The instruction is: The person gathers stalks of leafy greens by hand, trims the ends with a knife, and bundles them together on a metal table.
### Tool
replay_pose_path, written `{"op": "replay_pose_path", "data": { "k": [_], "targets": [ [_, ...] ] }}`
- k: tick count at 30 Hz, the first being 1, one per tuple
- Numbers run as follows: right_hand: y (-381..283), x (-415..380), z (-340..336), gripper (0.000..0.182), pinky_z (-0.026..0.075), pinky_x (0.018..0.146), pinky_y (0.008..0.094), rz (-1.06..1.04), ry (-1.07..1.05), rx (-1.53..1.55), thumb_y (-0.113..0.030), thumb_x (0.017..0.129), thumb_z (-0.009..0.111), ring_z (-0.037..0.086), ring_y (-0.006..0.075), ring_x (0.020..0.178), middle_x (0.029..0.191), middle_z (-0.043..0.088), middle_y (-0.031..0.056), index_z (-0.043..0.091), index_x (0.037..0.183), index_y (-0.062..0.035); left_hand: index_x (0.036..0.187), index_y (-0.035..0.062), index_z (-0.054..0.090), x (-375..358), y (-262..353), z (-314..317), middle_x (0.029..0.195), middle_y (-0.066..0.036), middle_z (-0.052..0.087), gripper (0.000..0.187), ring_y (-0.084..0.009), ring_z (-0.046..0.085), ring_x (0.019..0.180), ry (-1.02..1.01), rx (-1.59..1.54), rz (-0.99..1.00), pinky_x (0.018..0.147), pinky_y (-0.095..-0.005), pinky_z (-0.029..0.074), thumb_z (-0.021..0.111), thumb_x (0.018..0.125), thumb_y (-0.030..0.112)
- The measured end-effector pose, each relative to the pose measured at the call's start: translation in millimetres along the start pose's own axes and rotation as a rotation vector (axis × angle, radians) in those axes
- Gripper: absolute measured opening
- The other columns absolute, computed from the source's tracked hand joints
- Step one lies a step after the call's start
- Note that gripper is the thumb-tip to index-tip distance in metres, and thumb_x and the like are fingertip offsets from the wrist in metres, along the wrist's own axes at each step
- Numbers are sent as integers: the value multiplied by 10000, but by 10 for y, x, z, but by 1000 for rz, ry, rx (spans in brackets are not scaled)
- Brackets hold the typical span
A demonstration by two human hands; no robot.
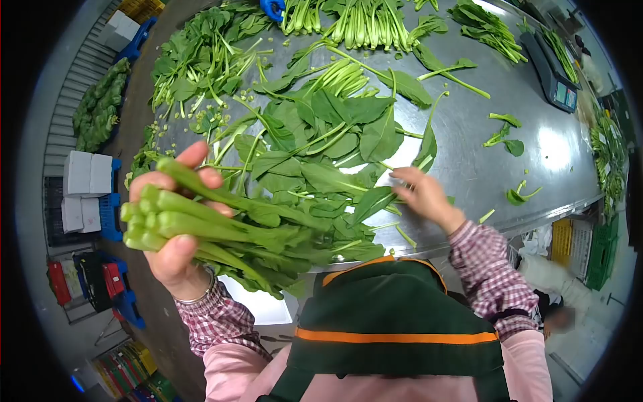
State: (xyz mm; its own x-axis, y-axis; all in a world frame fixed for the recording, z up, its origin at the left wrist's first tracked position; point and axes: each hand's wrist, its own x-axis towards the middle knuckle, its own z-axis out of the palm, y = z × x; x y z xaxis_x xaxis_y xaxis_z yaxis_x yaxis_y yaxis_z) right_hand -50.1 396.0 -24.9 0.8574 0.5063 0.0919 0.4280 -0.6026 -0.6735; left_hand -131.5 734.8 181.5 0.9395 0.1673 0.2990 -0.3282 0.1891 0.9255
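My left hand (179,258) is closed around a bunch of leafy greens (201,221), lifted above the near left side of the metal table. The pale green cut stalk ends point left, and the leaves trail right, blurred. One stalk lies higher than the rest, between the fingers and thumb. Over the pile of loose greens (328,127), my right hand (426,195) has its fingers reaching left, slightly apart. Its fingertips meet or nearly meet a dark leaf (372,203) at the pile's right edge; I see nothing clearly gripped there.
The metal table (462,141) carries a heap of greens (201,63) at far left, stacked bunches (367,23) at the back and scattered trimmings. A digital scale (550,74) stands at the right. White boxes (87,173) and crates (589,251) flank the table.
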Motion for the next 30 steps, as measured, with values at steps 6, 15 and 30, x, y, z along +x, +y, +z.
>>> {"op": "replay_pose_path", "data": {
  "k": [6,15,30],
  "targets": [
    [-330,-381,-4,260,505,695,310,296,-101,504,-119,783,683,630,184,743,949,665,77,651,1033,-55,1331,60,316,64,18,-88,1239,-294,461,736,-322,565,1018,185,-98,44,706,-370,582,676,697,159],
    [-1147,179,-900,883,326,1026,330,97,156,1376,-203,721,787,412,211,1226,1314,424,136,250,1386,19,1327,8,315,842,-764,1901,1069,-123,549,650,-209,623,711,-145,-183,-510,697,-327,543,653,776,74],
    [2177,507,-3132,405,534,618,354,471,1042,1602,-183,770,740,599,209,701,913,597,109,534,1060,9,1301,-18,363,1669,-3208,3544,1240,-164,489,552,-244,533,1078,-240,529,-275,832,-343,465,579,861,234]
  ]
}}
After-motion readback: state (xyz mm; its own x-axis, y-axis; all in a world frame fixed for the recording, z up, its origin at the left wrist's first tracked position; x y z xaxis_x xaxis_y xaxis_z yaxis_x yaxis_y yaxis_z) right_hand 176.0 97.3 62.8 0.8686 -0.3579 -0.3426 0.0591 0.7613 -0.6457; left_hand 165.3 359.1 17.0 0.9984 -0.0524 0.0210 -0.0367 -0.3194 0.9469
